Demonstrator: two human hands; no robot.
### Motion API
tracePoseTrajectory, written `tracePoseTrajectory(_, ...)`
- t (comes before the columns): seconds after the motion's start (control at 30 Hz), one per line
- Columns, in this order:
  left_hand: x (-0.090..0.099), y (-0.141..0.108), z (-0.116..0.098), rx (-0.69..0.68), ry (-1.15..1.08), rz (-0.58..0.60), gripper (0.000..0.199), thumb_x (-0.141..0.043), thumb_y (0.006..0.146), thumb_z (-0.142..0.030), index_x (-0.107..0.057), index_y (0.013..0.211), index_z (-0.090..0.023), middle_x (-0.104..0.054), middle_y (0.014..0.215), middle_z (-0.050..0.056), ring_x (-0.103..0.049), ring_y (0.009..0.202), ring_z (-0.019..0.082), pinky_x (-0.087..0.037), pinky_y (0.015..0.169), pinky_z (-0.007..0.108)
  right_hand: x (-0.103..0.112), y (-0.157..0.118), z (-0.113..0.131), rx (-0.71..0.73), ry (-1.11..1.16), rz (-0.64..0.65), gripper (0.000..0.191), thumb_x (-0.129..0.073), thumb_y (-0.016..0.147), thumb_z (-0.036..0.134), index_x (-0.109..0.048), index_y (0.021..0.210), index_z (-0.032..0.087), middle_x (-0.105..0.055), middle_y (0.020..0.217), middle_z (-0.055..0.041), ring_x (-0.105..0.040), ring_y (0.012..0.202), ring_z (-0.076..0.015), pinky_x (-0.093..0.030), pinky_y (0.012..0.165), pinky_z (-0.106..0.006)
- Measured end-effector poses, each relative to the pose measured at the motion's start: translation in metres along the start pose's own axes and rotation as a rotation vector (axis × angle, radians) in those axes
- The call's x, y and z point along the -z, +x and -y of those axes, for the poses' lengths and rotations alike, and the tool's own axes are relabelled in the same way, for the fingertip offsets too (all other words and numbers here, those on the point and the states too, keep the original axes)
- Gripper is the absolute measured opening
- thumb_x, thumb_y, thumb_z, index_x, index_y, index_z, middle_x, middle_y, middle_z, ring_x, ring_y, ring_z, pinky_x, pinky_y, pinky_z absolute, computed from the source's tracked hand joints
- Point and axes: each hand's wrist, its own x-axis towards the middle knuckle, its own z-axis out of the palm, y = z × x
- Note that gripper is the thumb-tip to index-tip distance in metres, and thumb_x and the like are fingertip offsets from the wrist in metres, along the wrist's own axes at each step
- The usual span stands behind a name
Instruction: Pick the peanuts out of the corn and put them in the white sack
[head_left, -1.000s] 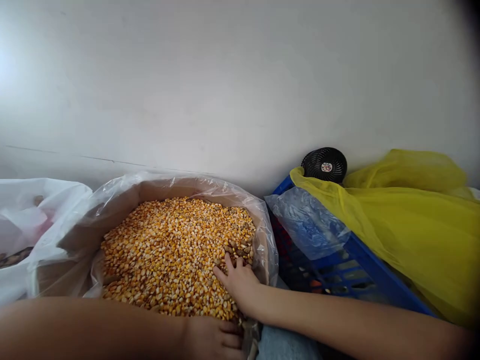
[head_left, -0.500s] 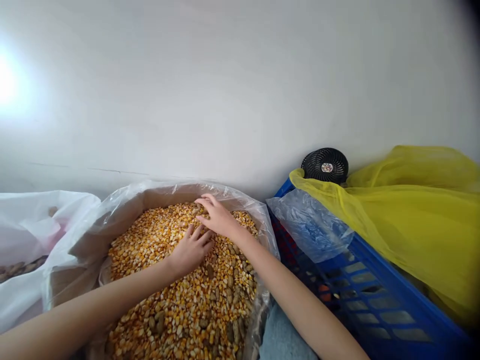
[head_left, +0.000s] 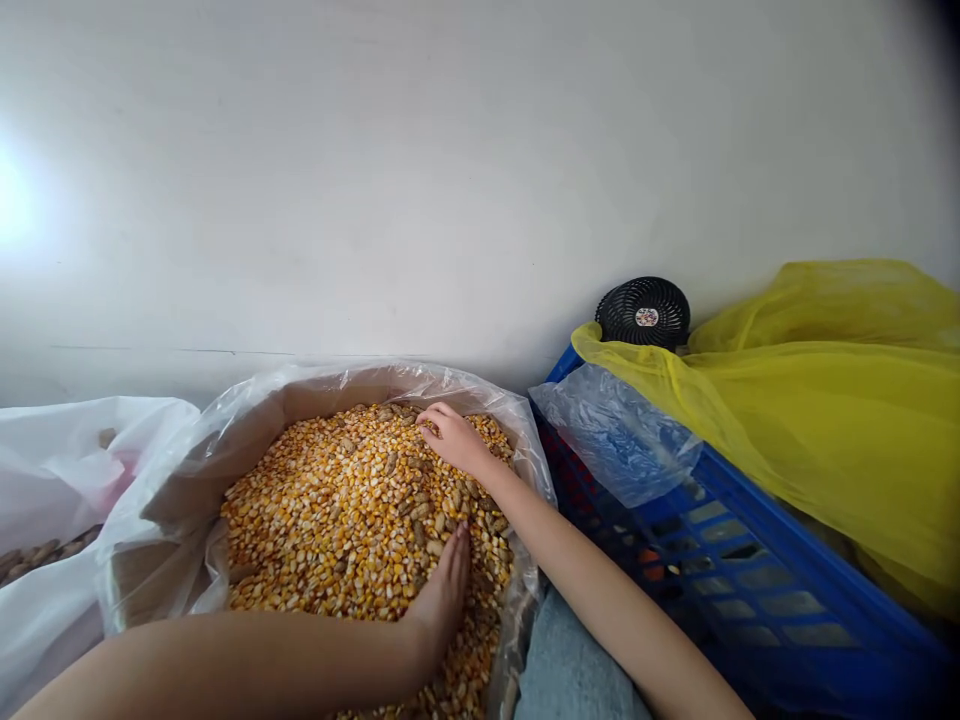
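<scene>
A large sack lined with clear plastic (head_left: 536, 455) holds yellow corn kernels (head_left: 322, 530) with peanuts in their shells (head_left: 420, 505) mixed in, more of them on the right side. My left hand (head_left: 442, 595) stands on edge in the corn near the right of the sack, its fingers extended and close together, with nothing seen in its grasp. At the back right of the sack, my right hand (head_left: 450, 436) rests on the kernels with its fingers curved and apart. No object shows in it.
A white bag (head_left: 142, 420) with peanuts stands at the left. To the right is a blue crate (head_left: 750, 510) with clear plastic (head_left: 622, 430) and yellow netting (head_left: 825, 420) over its edge. A black fan (head_left: 643, 312) sits behind it, by the pale wall (head_left: 420, 180).
My left hand has moved toward me and right, turning onto its edge. My right hand has shifted slightly right and down. More peanuts show in the middle of the corn.
</scene>
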Motion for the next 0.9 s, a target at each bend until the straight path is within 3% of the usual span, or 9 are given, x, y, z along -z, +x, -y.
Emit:
tracePoseTrajectory(0.13,-0.012,0.021,0.042,0.155,-0.112,0.029,0.048,-0.041,0.065,-0.017,-0.054,0.111,-0.015,-0.05,0.118,0.009,-0.028,0.121,0.024,-0.019,0.103,0.042,0.005,-0.004,-0.006,-0.031,-0.047,-0.053,0.02,-0.04,0.078,0.02,-0.056,0.09,0.019,-0.053,0.096,-0.004,-0.051,0.084,-0.0132,-0.037,0.076,-0.025)
tracePoseTrajectory(0.3,-0.025,0.036,0.107,0.382,-0.204,0.154,0.051,-0.037,0.07,-0.014,-0.043,0.119,0.0,-0.036,0.127,0.019,-0.02,0.123,0.029,-0.014,0.102,0.044,0.011,-0.004,-0.012,-0.13,-0.098,-0.081,0.02,-0.039,0.079,0.021,-0.057,0.087,0.017,-0.053,0.093,-0.0048,-0.051,0.081,-0.0132,-0.037,0.074,-0.025)
tracePoseTrajectory(0.43,-0.032,0.021,0.169,0.568,-0.333,0.22,0.054,-0.033,0.079,-0.032,-0.036,0.123,-0.001,-0.034,0.128,0.022,-0.024,0.12,0.035,-0.017,0.096,0.054,0.012,-0.005,-0.013,-0.244,-0.14,0.028,0.022,-0.039,0.08,0.028,-0.056,0.091,0.02,-0.052,0.1,-0.0053,-0.052,0.08,-0.0146,-0.038,0.07,-0.025)
tracePoseTrajectory(0.57,-0.041,-0.01,0.215,0.558,-0.572,0.104,0.051,-0.019,0.084,-0.041,-0.043,0.119,-0.013,-0.046,0.122,0.009,-0.036,0.115,0.021,-0.027,0.097,0.038,0.007,-0.003,-0.017,-0.296,-0.146,0.085,0.031,-0.037,0.081,0.033,-0.052,0.104,0.02,-0.051,0.107,-0.0081,-0.05,0.093,-0.0184,-0.036,0.077,-0.027)
tracePoseTrajectory(0.63,-0.047,-0.021,0.227,0.67,-0.615,0.037,0.051,-0.016,0.084,-0.04,-0.043,0.118,-0.013,-0.046,0.122,0.008,-0.036,0.115,0.019,-0.027,0.098,0.033,0.001,-0.002,-0.017,-0.286,-0.119,0.076,0.041,-0.032,0.083,0.037,-0.044,0.116,0.017,-0.046,0.117,-0.01,-0.043,0.106,-0.0202,-0.032,0.087,-0.03)
tracePoseTrajectory(0.7,-0.054,-0.026,0.23,0.745,-0.608,0.03,0.05,-0.019,0.084,-0.039,-0.042,0.118,-0.011,-0.043,0.124,0.009,-0.031,0.118,0.021,-0.023,0.1,0.036,-0.009,-0.002,-0.014,-0.287,-0.075,0.127,0.051,-0.025,0.083,0.043,-0.034,0.125,0.015,-0.036,0.128,-0.0107,-0.031,0.117,-0.0212,-0.024,0.095,-0.033)
tracePoseTrajectory(0.83,-0.057,-0.025,0.219,0.663,-0.667,0.091,0.052,-0.026,0.083,-0.039,-0.037,0.122,-0.008,-0.035,0.13,0.013,-0.024,0.122,0.023,-0.018,0.101,0.038,-0.028,-0.007,0.0,-0.286,-0.011,0.361,0.074,-0.034,0.075,0.058,-0.021,0.132,0.014,-0.011,0.139,-0.0104,-0.005,0.127,-0.0253,-0.008,0.101,-0.039)
tracePoseTrajectory(0.9,-0.053,-0.021,0.211,0.565,-0.76,0.092,0.053,-0.026,0.082,-0.043,-0.036,0.123,-0.01,-0.032,0.132,0.012,-0.025,0.122,0.021,-0.019,0.101,0.035,-0.032,-0.009,0.006,-0.244,0.078,0.435,0.078,-0.04,0.07,0.061,-0.024,0.131,0.016,-0.01,0.139,-0.0095,-0.006,0.126,-0.0263,-0.011,0.1,-0.04)
